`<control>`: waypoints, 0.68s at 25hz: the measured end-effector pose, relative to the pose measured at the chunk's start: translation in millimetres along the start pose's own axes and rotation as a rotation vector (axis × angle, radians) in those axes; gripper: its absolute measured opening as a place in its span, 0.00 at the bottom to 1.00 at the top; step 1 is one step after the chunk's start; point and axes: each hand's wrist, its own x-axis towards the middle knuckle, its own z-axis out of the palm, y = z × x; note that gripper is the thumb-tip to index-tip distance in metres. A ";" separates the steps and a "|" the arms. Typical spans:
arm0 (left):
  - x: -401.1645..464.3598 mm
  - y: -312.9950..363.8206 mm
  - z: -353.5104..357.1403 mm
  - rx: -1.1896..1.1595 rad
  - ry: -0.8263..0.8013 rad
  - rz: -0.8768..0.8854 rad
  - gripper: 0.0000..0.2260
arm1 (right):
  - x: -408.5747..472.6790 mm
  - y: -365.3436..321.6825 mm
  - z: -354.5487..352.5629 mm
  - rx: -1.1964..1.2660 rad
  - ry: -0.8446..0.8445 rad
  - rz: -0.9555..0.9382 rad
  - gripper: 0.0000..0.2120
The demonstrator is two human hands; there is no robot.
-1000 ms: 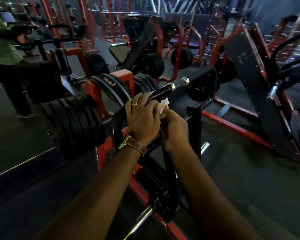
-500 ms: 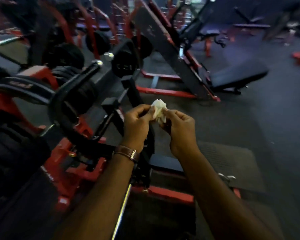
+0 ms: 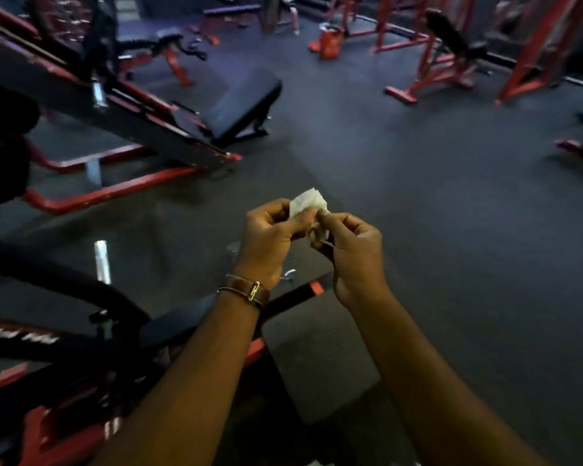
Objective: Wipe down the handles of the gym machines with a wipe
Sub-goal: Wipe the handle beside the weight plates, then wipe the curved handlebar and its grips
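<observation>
View swung right, off wiped handle toward open floor. Left hand (image 3: 266,237) and right hand (image 3: 354,250) both pinched crumpled wipe (image 3: 308,205) mid-air, likely refolding. Next: reach another machine's handle.

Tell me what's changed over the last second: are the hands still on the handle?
No. Both hands came off the black machine handle and drew back over the floor; the view swung right. The left hand and right hand now pinch the crumpled wipe between them. Unchanged: the wipe never left the fingers, and the watch is still on the left wrist.
</observation>
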 end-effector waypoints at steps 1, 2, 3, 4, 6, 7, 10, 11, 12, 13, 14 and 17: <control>5.3 -3.8 29.6 -0.024 0.011 -0.028 0.06 | 6.4 -6.4 -26.5 -0.011 0.027 -0.011 0.07; 10.1 -7.9 68.4 -0.036 0.014 -0.059 0.05 | 15.4 -14.9 -60.8 -0.024 0.062 -0.027 0.06; 15.0 -12.6 108.7 -0.045 0.011 -0.079 0.05 | 25.8 -23.6 -95.7 -0.027 0.091 -0.049 0.04; 19.6 -18.4 150.3 -0.049 0.009 -0.094 0.07 | 37.4 -32.8 -132.7 -0.030 0.112 -0.073 0.03; 30.1 -32.5 234.0 -0.023 0.011 -0.117 0.10 | 63.6 -52.0 -207.3 -0.036 0.147 -0.106 0.05; 36.2 -41.7 273.6 0.002 0.008 -0.125 0.11 | 77.3 -61.8 -243.2 -0.052 0.149 -0.114 0.07; 54.8 -62.1 360.7 0.028 -0.012 -0.152 0.13 | 114.3 -84.2 -324.6 -0.080 0.110 -0.074 0.06; 62.8 -67.9 385.7 0.034 -0.017 -0.173 0.12 | 127.5 -92.1 -348.3 -0.074 0.099 -0.053 0.04; 70.7 -73.0 406.9 0.040 -0.018 -0.189 0.12 | 141.6 -98.5 -369.6 -0.070 0.094 -0.045 0.04; 79.5 -77.9 425.3 0.035 -0.019 -0.206 0.12 | 156.4 -103.1 -389.0 -0.074 0.090 -0.049 0.04; 89.8 -82.0 442.2 0.016 -0.022 -0.226 0.11 | 172.7 -105.7 -406.9 -0.083 0.089 -0.061 0.03; 127.4 -101.6 479.5 -0.062 -0.019 -0.312 0.10 | 221.8 -105.3 -444.3 -0.119 0.074 -0.034 0.09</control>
